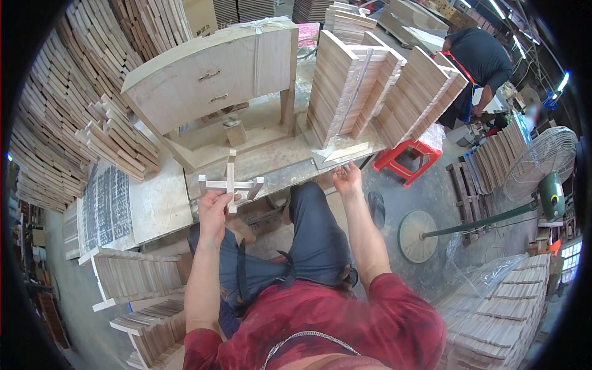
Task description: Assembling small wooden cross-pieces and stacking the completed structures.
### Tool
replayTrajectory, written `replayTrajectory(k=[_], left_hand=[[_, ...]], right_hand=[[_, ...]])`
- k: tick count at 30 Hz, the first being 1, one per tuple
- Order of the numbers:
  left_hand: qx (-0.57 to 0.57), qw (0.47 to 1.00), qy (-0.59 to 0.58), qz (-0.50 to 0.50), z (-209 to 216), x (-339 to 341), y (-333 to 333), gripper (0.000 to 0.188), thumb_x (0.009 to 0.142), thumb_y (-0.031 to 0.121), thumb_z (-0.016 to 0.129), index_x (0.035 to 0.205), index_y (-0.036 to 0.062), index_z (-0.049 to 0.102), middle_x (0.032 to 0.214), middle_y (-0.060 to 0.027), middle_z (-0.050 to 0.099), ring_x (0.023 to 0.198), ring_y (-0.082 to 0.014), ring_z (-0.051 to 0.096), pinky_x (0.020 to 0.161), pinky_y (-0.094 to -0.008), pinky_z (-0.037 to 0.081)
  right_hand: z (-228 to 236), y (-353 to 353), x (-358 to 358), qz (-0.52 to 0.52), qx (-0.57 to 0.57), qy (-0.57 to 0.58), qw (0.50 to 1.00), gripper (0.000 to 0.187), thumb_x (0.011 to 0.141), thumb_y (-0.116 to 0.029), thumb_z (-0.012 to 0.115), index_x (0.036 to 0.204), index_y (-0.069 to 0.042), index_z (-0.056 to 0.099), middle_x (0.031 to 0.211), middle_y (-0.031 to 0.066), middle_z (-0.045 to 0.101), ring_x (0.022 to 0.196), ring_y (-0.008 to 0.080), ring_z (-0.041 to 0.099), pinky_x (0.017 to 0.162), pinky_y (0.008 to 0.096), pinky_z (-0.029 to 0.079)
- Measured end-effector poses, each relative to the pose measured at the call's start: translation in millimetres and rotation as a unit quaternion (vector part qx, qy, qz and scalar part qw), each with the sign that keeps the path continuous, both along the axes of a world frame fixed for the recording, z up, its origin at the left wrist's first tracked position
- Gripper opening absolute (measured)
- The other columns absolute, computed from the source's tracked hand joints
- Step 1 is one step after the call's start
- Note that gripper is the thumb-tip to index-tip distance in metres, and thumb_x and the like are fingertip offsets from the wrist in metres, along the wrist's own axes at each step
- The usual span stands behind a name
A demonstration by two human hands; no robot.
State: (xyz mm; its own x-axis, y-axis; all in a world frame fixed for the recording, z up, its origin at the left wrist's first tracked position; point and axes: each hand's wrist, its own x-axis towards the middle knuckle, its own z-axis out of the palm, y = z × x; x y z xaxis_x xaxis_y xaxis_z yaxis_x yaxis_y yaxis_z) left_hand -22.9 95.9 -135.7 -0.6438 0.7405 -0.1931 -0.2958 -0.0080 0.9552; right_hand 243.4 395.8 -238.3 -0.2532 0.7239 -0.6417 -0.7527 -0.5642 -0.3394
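Note:
My left hand (pixel 214 213) is closed around a small frame of crossed pale wooden strips (pixel 229 183), held up just over the near edge of the workbench (pixel 271 180). One strip points away from me, and short end pieces sit on the crossbar. Close to the bench's right end is my right hand (pixel 346 177), palm turned up and fingers loosely bent, with nothing visible in it. Just beyond those fingers, a flat pale wooden piece (pixel 345 152) lies on the bench corner.
A curved wooden cabinet front (pixel 209 74) stands on the bench, beside tall stacks of wooden parts (pixel 336 86). More stacks (pixel 135 280) flank me. A red stool (pixel 407 161) and a fan (pixel 542 166) are at right. Another person (pixel 478 58) bends over work farther off.

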Motion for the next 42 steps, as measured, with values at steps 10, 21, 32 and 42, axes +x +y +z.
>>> replayTrajectory(k=[10,21,32,42], left_hand=[[-0.013,0.999,0.016,-0.051,11.5,13.6,2.7,0.022,0.092,0.010,0.068,0.110,-0.0030,0.065,0.095,-0.0116,0.074,0.079,-0.0123,0.068,0.061,-0.0230,0.050],[0.050,0.989,0.026,-0.139,7.0,27.6,-7.4,0.032,0.089,0.005,0.069,0.118,-0.0063,0.062,0.105,-0.0132,0.071,0.092,-0.0194,0.071,0.081,-0.0300,0.056],[0.011,0.992,0.070,-0.109,-1.3,35.9,-2.1,0.024,0.088,0.003,0.071,0.110,-0.0067,0.067,0.100,-0.0108,0.073,0.087,-0.0135,0.069,0.076,-0.0263,0.054],[0.050,0.991,0.058,-0.106,-25.7,35.0,-5.3,0.021,0.089,0.007,0.072,0.105,-0.0056,0.070,0.087,-0.0075,0.073,0.076,-0.0096,0.065,0.068,-0.0256,0.052]], right_hand=[[110.8,-101.3,-50.8,0.375,0.532,-0.279,0.706,0.032,0.094,-0.028,0.072,0.108,0.001,0.073,0.093,0.0051,0.071,0.089,0.0111,0.062,0.081,0.0249,0.050],[109.2,-126.2,-97.1,0.599,0.393,-0.158,0.680,0.027,0.090,-0.027,0.078,0.100,-0.002,0.075,0.081,-0.0004,0.069,0.069,0.0058,0.057,0.058,0.0231,0.043],[100.8,-143.7,-100.0,0.528,0.406,-0.166,0.728,0.034,0.085,-0.023,0.083,0.098,0.006,0.071,0.090,0.0087,0.072,0.079,0.0110,0.065,0.069,0.0264,0.052],[112.1,-147.4,-103.8,0.573,0.389,-0.277,0.666,0.034,0.085,-0.027,0.081,0.091,0.004,0.070,0.073,0.0029,0.066,0.059,0.0062,0.055,0.050,0.0250,0.042]])
